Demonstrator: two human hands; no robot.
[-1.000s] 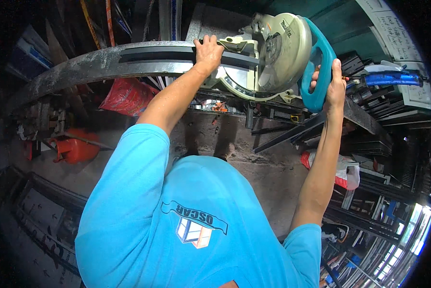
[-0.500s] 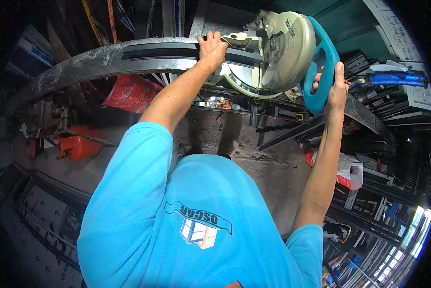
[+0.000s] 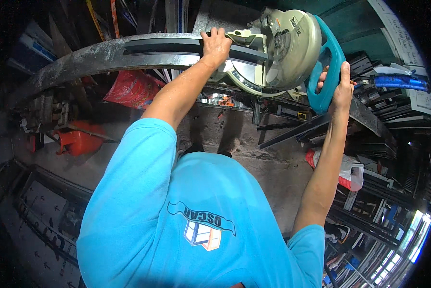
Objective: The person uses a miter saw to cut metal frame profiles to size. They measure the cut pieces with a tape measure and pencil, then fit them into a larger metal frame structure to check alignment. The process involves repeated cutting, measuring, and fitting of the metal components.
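A cream miter saw (image 3: 299, 48) with a teal loop handle (image 3: 339, 62) stands at the end of a long metal bench. My right hand (image 3: 341, 89) is wrapped round that handle, its thumb along the outside. A dark metal profile (image 3: 165, 47) lies along the bench, its right end under the saw head. My left hand (image 3: 217, 47) grips the profile beside the fence, fingers over its far edge. The blade is hidden by the guard, so whether it touches the profile cannot be seen.
The worn bench (image 3: 86, 62) runs left. Beneath it hangs a red sack (image 3: 134, 90), with an orange gas cylinder (image 3: 78, 140) on the floor. Dark bars (image 3: 292, 132) jut out below the saw. A red and white bag (image 3: 352, 175) and stacked profiles (image 3: 383, 223) sit at right.
The whole view has shifted slightly, moving bench, saw and hands a little to the right and up together. Both hands keep their grips; the profile stays in place under the saw.
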